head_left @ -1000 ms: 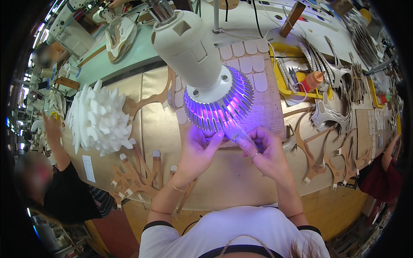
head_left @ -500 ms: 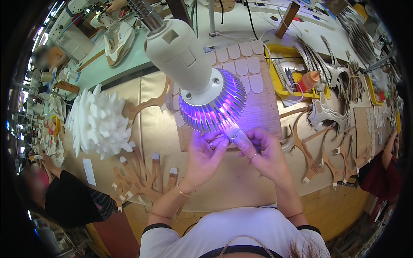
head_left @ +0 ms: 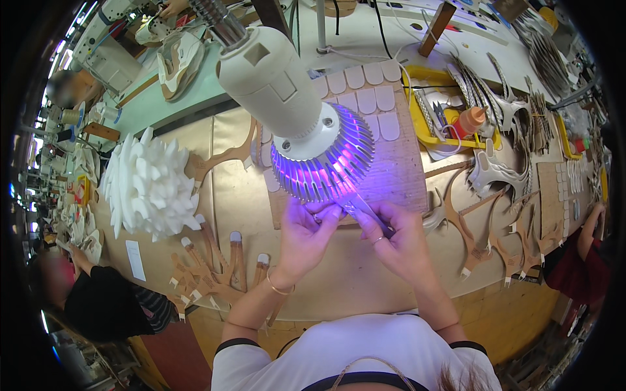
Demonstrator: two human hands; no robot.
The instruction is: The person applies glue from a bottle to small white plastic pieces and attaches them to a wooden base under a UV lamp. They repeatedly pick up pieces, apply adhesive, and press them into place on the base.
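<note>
Below the glowing purple lamp (head_left: pixel 323 159), my two hands meet close together. A narrow pale strip (head_left: pixel 369 212) runs from under the lamp's rim down into my right hand (head_left: pixel 399 240), which is closed on it with the thumb pressed along its top. My left hand (head_left: pixel 306 236) is closed in a pinch at the strip's left side, thumb against fingers. The strip's upper end is partly hidden by the lamp and washed out by its light. Just beyond my hands lies a wooden board (head_left: pixel 398 169) bearing rows of rounded pale pieces (head_left: pixel 366 100).
To the left stands a pile of white foam pieces (head_left: pixel 150 186), with tan strap parts (head_left: pixel 218 270) near it. A yellow tray (head_left: pixel 427 140) at the right holds tools and an orange-capped bottle (head_left: pixel 468 121). More tan cut parts (head_left: pixel 463 225) lie right. Other people work at both sides.
The strip has turned to a steeper, more edge-on angle in my right hand. My right hand has shifted slightly, and the left stays nearly in place.
</note>
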